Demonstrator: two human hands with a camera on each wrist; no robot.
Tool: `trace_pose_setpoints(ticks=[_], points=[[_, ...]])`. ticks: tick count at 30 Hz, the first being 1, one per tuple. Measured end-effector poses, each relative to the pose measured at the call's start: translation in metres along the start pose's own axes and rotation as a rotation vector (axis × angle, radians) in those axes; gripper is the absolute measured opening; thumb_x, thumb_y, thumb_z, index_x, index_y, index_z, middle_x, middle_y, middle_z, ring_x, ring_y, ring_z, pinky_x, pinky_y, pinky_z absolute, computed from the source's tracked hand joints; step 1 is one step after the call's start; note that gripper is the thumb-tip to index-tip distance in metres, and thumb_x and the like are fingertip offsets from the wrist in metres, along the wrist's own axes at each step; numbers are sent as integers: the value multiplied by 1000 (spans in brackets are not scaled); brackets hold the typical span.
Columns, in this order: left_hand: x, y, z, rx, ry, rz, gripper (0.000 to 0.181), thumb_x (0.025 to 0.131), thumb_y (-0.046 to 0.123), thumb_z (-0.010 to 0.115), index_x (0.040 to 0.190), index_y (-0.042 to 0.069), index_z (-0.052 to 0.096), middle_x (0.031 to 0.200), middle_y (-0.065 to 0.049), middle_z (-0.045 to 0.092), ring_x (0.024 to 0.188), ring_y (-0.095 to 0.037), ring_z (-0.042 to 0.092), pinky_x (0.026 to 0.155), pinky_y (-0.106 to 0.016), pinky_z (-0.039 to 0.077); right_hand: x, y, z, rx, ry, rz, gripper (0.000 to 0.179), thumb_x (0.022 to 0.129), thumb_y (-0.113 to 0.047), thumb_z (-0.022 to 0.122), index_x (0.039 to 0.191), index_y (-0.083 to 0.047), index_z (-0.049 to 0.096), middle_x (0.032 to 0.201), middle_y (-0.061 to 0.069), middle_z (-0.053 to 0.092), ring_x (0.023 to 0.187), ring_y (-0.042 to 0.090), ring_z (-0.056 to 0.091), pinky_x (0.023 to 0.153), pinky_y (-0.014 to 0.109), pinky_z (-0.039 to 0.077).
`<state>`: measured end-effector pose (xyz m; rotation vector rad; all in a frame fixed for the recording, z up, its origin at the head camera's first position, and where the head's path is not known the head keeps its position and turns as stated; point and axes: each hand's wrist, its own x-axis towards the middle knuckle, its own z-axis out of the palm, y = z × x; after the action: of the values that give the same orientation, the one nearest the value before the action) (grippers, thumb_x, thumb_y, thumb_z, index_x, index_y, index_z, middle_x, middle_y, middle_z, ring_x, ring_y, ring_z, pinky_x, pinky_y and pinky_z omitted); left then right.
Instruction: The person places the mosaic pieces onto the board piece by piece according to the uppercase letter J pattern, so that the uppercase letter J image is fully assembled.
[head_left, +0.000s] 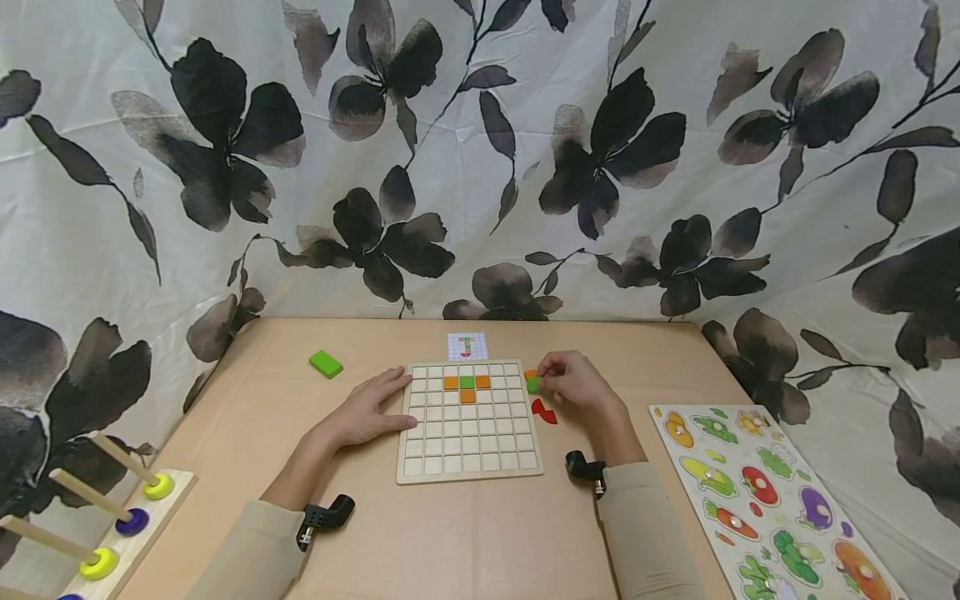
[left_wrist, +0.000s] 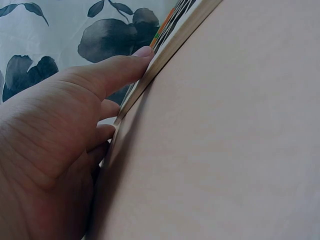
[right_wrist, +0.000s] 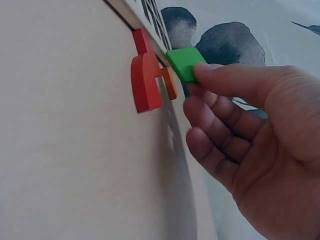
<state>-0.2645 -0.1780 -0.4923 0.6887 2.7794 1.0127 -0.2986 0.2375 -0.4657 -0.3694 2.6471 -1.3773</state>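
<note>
- One wooden rack (head_left: 155,517), well to the left of the left fingers and nearer the person; three pegs show on it, with two yellow rings (head_left: 99,564), one purple ring (head_left: 132,522) and a sliver of one blue ring.
- One green block (head_left: 326,364), lying alone on the table (head_left: 465,542), beyond the left fingers and to their left.
- One left hand (head_left: 369,407), fingers extended and thumb spread wide from them; the tips touch the left edge of the grid board.
- One grid board (head_left: 480,478), between the two hands, flat on the table; four tiles sit in its cells, right of the left fingertips: three orange tiles (head_left: 468,397) and one green among them.
- One printed card (head_left: 467,347), just past the board's far edge, beyond both hands' fingertips.
- Two red pieces (right_wrist: 146,82), just nearer the person than the right fingertips, beside the board.
- One orange piece (right_wrist: 169,83), near the right fingertips, by the board's right edge.
- One green tile (right_wrist: 186,64), pinched in the right hand (head_left: 576,381) between thumb and finger, at the board's right side.
- One vegetable puzzle (head_left: 738,454), to the right of the right fingers and nearer the person.
</note>
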Motion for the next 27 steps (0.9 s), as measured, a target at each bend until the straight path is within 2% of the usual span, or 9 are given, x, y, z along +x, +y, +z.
trace_pose_setpoints(ticks=[5,11,19,27], points=[[0,0,0,-1,-1,-5,89,90,51,77,159,9,43,171,-18,27,159,-44,20,125,-67,18,1,-3,0,44,57,-9,6,96,-5,71,102,-6,74,98,8,72,90,26,59,77,32,50],[1,0,0,-3,-2,-8,89,90,51,77,160,9,42,171,-17,26,159,-44,19,125,-66,17,2,-6,1,55,83,-41,5,97,-9,72,102,-9,75,101,9,71,92,26,59,78,32,52],[1,-1,1,5,-9,-2,89,90,52,77,160,9,42,171,-18,26,159,-45,20,125,-67,18,4,-14,7,88,77,-69,10,96,-7,73,105,-10,75,101,10,71,95,27,60,86,32,51],[0,-2,0,14,-5,-3,90,90,54,76,160,9,41,171,-18,26,159,-45,19,125,-67,18,5,-22,15,128,38,-89,20,93,0,73,111,-8,73,101,12,70,92,27,62,82,28,54]])
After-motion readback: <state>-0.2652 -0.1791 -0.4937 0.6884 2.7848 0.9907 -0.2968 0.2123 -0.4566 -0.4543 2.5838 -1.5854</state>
